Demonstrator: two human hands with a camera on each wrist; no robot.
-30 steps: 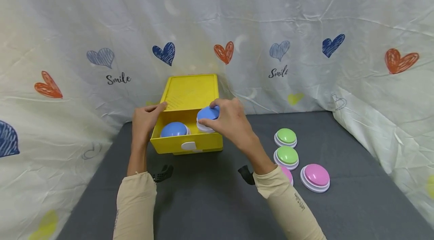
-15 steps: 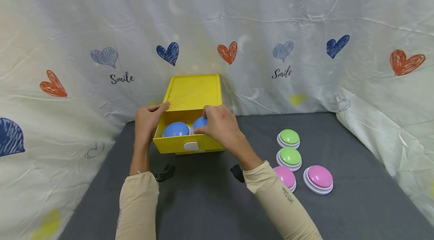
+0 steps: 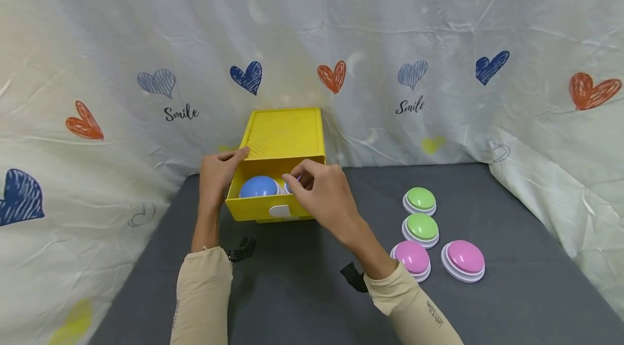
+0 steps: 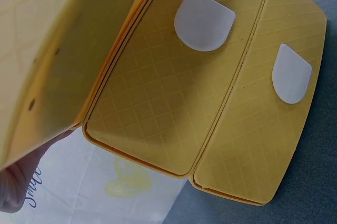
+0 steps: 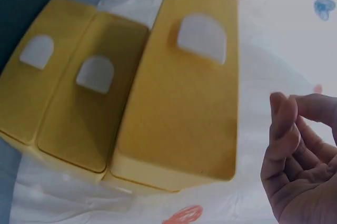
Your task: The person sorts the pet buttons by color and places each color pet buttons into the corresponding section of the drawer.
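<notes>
A yellow three-drawer box (image 3: pixel 285 134) stands at the back of the table with its top drawer (image 3: pixel 253 207) pulled out. Inside sit two blue dome buttons with white bases; the left dome button (image 3: pixel 258 187) shows plainly, the right dome button (image 3: pixel 288 188) is mostly behind my right hand. My left hand (image 3: pixel 217 174) holds the box's upper left corner, one digit on its top; its other fingers (image 4: pixel 50 142) reach along the side. Over the drawer's right half is my right hand (image 3: pixel 324 193), fingers bent and nothing between thumb and index finger.
On the table's right lie two green dome buttons, a far green button (image 3: pixel 421 200) and a nearer green button (image 3: pixel 421 228). In front of them are a left pink button (image 3: pixel 411 259) and a right pink button (image 3: pixel 465 259). A white printed curtain (image 3: pixel 370 25) hangs behind.
My right hand has lowered the second blue button into the drawer beside the first and let it go. The left hand has stayed at the box corner. The view has shifted slightly.
</notes>
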